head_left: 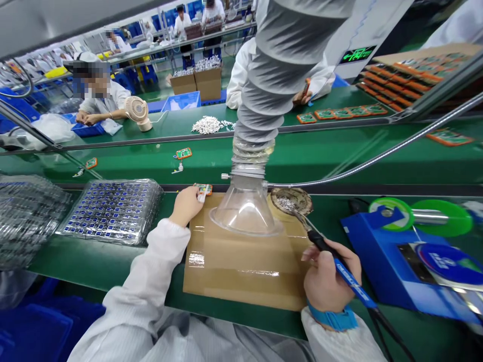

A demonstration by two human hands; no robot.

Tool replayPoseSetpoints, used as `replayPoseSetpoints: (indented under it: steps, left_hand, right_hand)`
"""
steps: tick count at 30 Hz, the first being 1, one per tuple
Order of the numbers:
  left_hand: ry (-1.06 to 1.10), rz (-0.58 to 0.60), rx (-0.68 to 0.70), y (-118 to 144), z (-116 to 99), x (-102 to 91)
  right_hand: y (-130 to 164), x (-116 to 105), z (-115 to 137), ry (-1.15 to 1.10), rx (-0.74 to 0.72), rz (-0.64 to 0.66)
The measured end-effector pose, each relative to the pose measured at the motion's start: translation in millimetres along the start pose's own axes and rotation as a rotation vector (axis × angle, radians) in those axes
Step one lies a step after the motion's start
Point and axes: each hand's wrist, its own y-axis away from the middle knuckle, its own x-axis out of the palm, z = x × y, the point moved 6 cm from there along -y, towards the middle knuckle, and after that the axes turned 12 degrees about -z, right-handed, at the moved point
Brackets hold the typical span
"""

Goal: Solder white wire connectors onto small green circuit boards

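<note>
My right hand [330, 279] is wrapped round a soldering iron [341, 274] with a blue and black handle. Its metal end reaches into a round, stained dish [298, 200] holding shiny bits. At the far left corner of a brown cardboard sheet [241, 271], my left hand [187, 205] has its fingers closed on a small orange-edged circuit board [207, 188]. A white part lies across that board by the fingertips. Between my hands, a clear fume hood [247, 206] hangs over the cardboard on a grey ribbed duct [267, 75].
A stack of clear trays [109, 208] stands at left. On the right is a blue solder-reel stand [381, 256]. Boards lie on the green belt [211, 163] ahead. A metal flexible tube [362, 166] crosses at right. Co-workers [100, 90] sit across the line.
</note>
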Motion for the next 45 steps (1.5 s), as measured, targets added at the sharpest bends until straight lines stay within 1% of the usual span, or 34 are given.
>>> replayPoseSetpoints:
  steps: [2,4,6,8,10,11,12,13,14,16,18,19,20,22,23,25,27,29,31,33,35,36,37,38,39,40,41,42,43,45]
  left_hand:
    - [0.113,-0.023,0.059,41,12,-9.0]
    - [0.256,-0.002,0.181,77,13,-10.5]
    - [0.386,0.056,0.342,105,3,-6.2]
    - [0.477,0.133,0.495,124,-13,-0.2]
    - [0.529,0.176,0.571,134,-25,1.4]
    - [0.546,0.167,0.565,136,-28,-1.5]
    - [0.559,0.135,0.532,136,-28,-7.6]
    - [0.571,0.085,0.487,137,-24,-17.1]
    - [0.577,0.028,0.444,136,-18,-29.6]
    - [0.536,-0.087,0.385,133,3,-60.9]
    - [0.387,-0.195,0.317,119,38,-94.9]
    - [0.274,-0.249,0.249,107,61,-111.1]
    - [0.142,-0.286,0.164,94,87,-125.1]
    - [-0.134,-0.302,-0.017,66,140,-145.4]
    - [-0.258,-0.274,-0.087,53,162,-150.5]
    - [-0.409,-0.146,-0.122,34,192,-149.4]
    - [-0.481,-0.051,-0.100,23,206,-143.9]
    - [-0.508,-0.004,-0.079,18,211,-141.3]
    - [-0.511,0.019,-0.070,16,210,-144.3]
    - [-0.487,0.018,-0.054,17,204,-152.6]
    - [-0.429,-0.013,-0.034,22,192,-162.5]
    - [-0.391,-0.060,-0.048,27,184,-168.2]
    - [-0.343,-0.140,-0.080,35,173,-174.4]
    - [-0.262,-0.249,-0.105,44,159,-180.1]
    - [-0.130,-0.314,-0.108,56,141,-180.8]
    - [0.054,-0.319,-0.090,68,120,-175.4]
    - [0.244,-0.295,-0.085,80,97,-166.0]
    - [0.442,-0.212,-0.089,92,74,-151.1]
    - [0.648,-0.100,-0.128,103,51,-132.5]
    - [1.031,0.216,-0.207,122,6,-89.6]
  right_hand:
    - [-1,-6,2,0.063,-0.049,-0.039]
    - [2,-13,8,0.142,-0.098,-0.093]
    - [8,-19,17,0.195,-0.109,-0.137]
    - [18,-21,26,0.267,-0.072,-0.128]
    - [30,-15,31,0.410,-0.016,-0.016]
    - [37,-10,32,0.491,-0.006,0.060]
    - [43,-4,31,0.535,-0.003,0.154]
    - [49,3,30,0.542,-0.023,0.223]
    - [55,11,27,0.524,-0.045,0.321]
    - [68,26,18,0.452,-0.078,0.529]
    - [81,36,8,0.408,-0.090,0.716]
    - [85,38,5,0.399,-0.097,0.771]
    - [89,38,4,0.395,-0.110,0.798]
    - [95,37,6,0.404,-0.142,0.828]
    - [99,37,7,0.413,-0.157,0.846]
    - [104,38,9,0.434,-0.185,0.878]
    - [107,42,6,0.440,-0.233,0.899]
    - [105,45,3,0.411,-0.308,0.895]
    - [101,45,2,0.373,-0.379,0.875]
    - [96,43,0,0.386,-0.384,0.846]
    - [92,40,2,0.376,-0.360,0.821]
    - [92,39,3,0.370,-0.346,0.821]
    - [92,39,5,0.365,-0.336,0.824]
    - [92,38,6,0.356,-0.330,0.816]
    - [93,38,7,0.352,-0.321,0.813]
    - [93,38,7,0.350,-0.310,0.805]
    - [92,38,7,0.351,-0.300,0.789]
    - [91,37,7,0.353,-0.288,0.772]
    - [90,36,7,0.352,-0.274,0.757]
    - [89,35,6,0.332,-0.226,0.743]
